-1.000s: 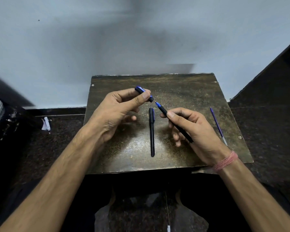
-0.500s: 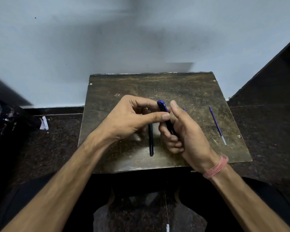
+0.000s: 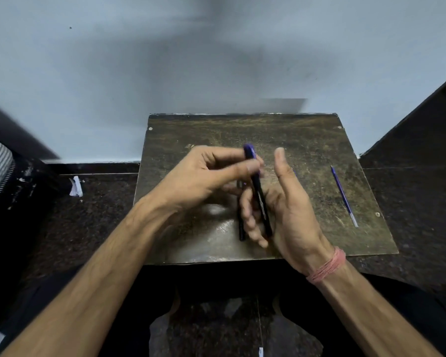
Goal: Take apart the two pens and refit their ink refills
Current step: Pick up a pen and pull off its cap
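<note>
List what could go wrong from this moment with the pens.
The thin blue ink refill lies loose near the right edge of the dark worn board; a nudge might roll it off. The left hand pinches the black pen with the blue cap while the right hand is open, so it may slip.

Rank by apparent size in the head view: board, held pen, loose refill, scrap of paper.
1. board
2. held pen and loose refill: similar in length; the pen sits nearer the camera, so unranked
3. scrap of paper
</note>
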